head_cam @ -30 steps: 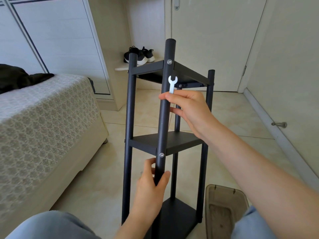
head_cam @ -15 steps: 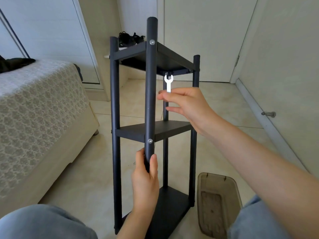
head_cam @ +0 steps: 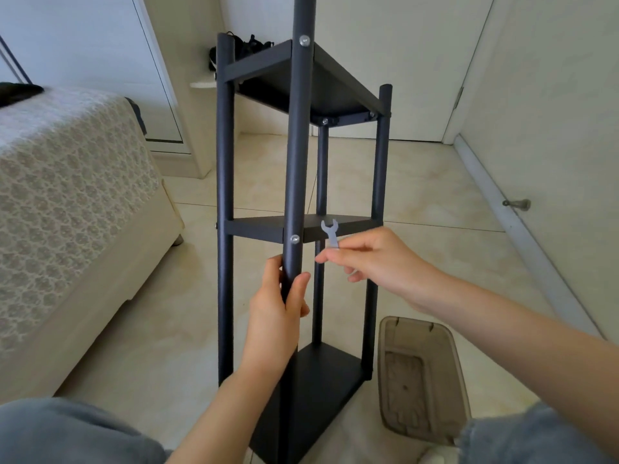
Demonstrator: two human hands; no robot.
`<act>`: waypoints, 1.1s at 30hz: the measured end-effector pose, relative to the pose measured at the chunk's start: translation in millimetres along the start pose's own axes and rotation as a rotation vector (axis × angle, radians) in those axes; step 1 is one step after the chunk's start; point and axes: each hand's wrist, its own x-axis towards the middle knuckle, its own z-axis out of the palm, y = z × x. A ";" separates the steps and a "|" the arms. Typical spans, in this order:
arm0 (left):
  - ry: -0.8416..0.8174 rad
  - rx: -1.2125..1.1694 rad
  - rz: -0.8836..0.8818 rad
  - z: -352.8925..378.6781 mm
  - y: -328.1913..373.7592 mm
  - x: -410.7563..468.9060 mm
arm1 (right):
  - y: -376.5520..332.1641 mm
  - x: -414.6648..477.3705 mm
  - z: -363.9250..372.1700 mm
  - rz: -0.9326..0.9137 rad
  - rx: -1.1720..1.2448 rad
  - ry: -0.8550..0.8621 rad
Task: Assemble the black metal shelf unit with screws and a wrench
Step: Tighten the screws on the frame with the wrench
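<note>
The black metal shelf unit (head_cam: 225, 162) stands upright on the floor in front of me, with three shelves and four round posts. My left hand (head_cam: 279, 313) grips the nearest post just below the middle shelf. A silver screw head (head_cam: 294, 239) shows on that post at the middle shelf, and another screw (head_cam: 304, 40) at the top shelf. My right hand (head_cam: 378, 262) pinches a small flat wrench (head_cam: 331, 232) by its handle, jaw pointing up. The wrench is held just right of the near post, level with the middle shelf's front edge.
A bed with a patterned cover (head_cam: 67, 182) fills the left side. A translucent brown plastic lid or bin (head_cam: 422, 373) lies on the tiled floor right of the shelf base. A doorstop (head_cam: 517, 204) sticks out of the right wall. Shoes (head_cam: 248, 45) sit behind the shelf.
My right hand has lowered the wrench from under the top shelf to the height of the middle shelf. My left hand keeps its grip on the near post. The view has moved closer.
</note>
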 end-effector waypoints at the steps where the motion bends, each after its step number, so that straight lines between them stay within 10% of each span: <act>1: -0.029 0.037 -0.004 -2.2 2.1 2.5 | 3.1 -1.9 0.8 0.006 0.005 0.001; 9: -0.325 0.490 -0.107 -31.8 34.3 36.7 | 27.1 -3.8 9.3 0.150 -0.139 -0.016; 33: -0.348 0.639 -0.039 -58.8 19.0 57.3 | 22.6 32.5 83.3 0.044 0.041 0.144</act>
